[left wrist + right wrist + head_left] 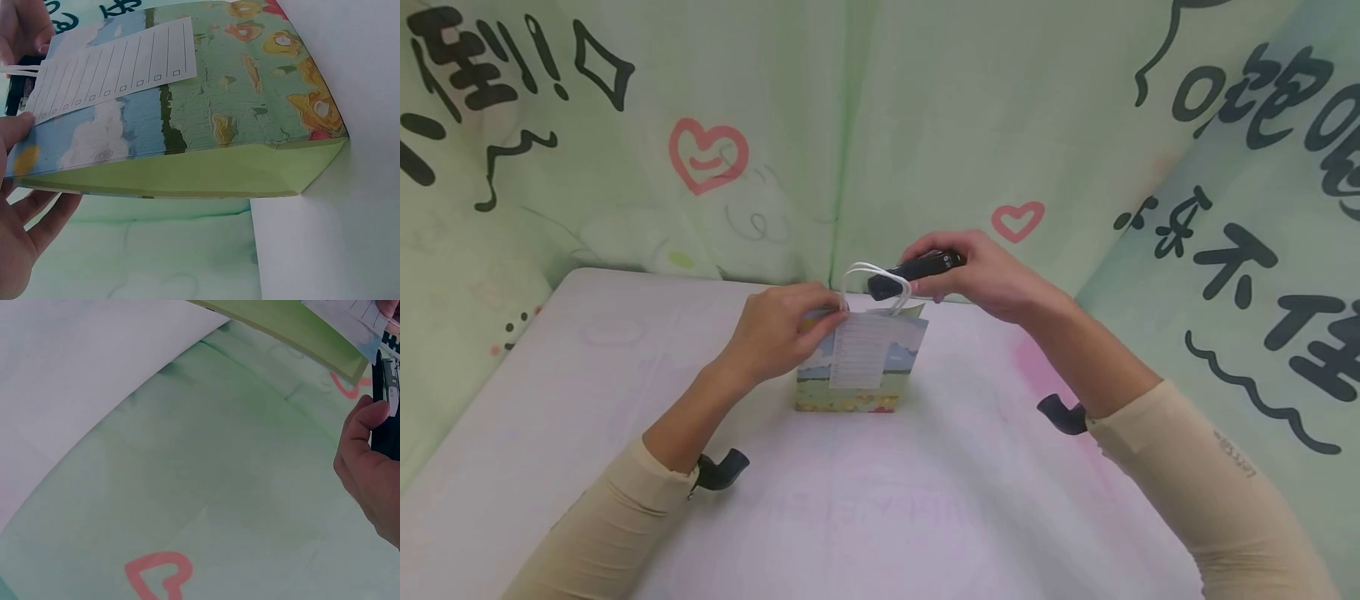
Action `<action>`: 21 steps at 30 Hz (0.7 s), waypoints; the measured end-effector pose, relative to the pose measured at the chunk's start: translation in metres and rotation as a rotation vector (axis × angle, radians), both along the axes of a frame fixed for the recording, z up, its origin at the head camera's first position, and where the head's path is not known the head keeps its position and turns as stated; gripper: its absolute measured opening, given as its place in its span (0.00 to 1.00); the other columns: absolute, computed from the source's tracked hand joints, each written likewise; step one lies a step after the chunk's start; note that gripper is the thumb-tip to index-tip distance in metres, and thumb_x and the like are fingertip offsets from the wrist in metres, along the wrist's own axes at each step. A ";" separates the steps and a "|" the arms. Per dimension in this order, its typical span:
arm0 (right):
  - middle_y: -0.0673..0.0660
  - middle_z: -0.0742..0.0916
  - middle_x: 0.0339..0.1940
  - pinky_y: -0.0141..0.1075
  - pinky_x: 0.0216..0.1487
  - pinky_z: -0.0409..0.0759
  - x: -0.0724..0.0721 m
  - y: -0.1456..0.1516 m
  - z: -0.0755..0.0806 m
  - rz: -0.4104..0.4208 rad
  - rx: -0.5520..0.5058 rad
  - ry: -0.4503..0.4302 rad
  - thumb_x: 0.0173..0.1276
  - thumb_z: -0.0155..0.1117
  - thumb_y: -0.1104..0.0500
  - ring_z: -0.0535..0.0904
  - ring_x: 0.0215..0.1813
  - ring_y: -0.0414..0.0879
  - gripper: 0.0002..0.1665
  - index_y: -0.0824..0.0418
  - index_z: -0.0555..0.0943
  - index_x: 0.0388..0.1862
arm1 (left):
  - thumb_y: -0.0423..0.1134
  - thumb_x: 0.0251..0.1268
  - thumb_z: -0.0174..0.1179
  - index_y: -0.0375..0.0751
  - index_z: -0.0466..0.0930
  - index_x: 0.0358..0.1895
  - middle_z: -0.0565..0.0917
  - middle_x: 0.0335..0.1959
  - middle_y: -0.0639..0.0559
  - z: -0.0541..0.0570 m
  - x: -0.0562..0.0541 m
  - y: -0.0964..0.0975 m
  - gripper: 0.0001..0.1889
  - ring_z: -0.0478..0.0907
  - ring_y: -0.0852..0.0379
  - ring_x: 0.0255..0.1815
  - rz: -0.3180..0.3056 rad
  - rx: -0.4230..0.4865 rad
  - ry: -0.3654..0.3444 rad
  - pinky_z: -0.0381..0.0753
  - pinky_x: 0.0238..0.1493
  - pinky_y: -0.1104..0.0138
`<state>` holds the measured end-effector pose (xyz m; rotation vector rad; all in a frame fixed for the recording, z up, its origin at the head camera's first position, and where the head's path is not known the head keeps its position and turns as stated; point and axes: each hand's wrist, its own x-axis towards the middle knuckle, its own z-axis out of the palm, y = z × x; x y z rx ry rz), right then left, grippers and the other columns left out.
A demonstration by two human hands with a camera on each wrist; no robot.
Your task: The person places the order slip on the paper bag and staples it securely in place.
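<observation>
A small paper gift bag [902, 360] with a painted sky-and-flowers print stands upright on the table. Against its front lies a white checklist sheet [857, 357], lined and with little boxes, as the left wrist view shows. My left hand [778, 332] pinches the bag's upper left edge together with the sheet's top corner, thumb in front and fingers behind. White cord handles [868, 267] loop above the rim. Gripped in my right hand [988, 273] is a black stapler [921, 268], its front end at the handles, above the bag's opening. Whether it touches the paper cannot be made out.
A pale cloth covers the table [760, 517]. Green printed curtains [925, 125] with hearts and black lettering hang close behind and along the sides. Dark curved wrist mounts [724, 469] stick out from both sleeves.
</observation>
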<state>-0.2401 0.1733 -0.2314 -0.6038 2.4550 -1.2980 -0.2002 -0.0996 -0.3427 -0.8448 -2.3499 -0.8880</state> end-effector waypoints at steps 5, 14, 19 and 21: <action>0.59 0.88 0.47 0.43 0.51 0.81 0.000 -0.004 0.010 0.038 0.064 0.025 0.65 0.73 0.66 0.82 0.47 0.56 0.17 0.58 0.87 0.53 | 0.41 0.71 0.68 0.44 0.89 0.45 0.91 0.38 0.53 0.000 0.000 0.000 0.06 0.87 0.55 0.36 -0.001 0.000 0.000 0.82 0.33 0.62; 0.57 0.90 0.44 0.44 0.58 0.78 -0.002 -0.015 0.030 0.083 0.242 0.030 0.65 0.71 0.64 0.84 0.48 0.52 0.16 0.55 0.88 0.51 | 0.42 0.71 0.69 0.44 0.89 0.45 0.91 0.39 0.53 0.000 0.000 0.000 0.07 0.87 0.55 0.35 -0.001 0.003 0.003 0.82 0.33 0.62; 0.56 0.90 0.42 0.43 0.55 0.80 -0.003 -0.024 0.037 0.146 0.277 0.034 0.64 0.70 0.67 0.84 0.46 0.52 0.15 0.56 0.89 0.48 | 0.42 0.71 0.69 0.44 0.89 0.45 0.91 0.39 0.53 0.000 0.000 0.000 0.07 0.87 0.55 0.36 -0.005 0.004 -0.004 0.82 0.34 0.62; 0.56 0.90 0.41 0.42 0.54 0.80 -0.005 -0.027 0.039 0.173 0.297 0.031 0.63 0.71 0.66 0.84 0.44 0.52 0.13 0.56 0.89 0.47 | 0.42 0.71 0.69 0.44 0.89 0.45 0.91 0.39 0.53 0.000 0.000 0.000 0.07 0.87 0.55 0.35 -0.007 0.006 -0.003 0.82 0.34 0.62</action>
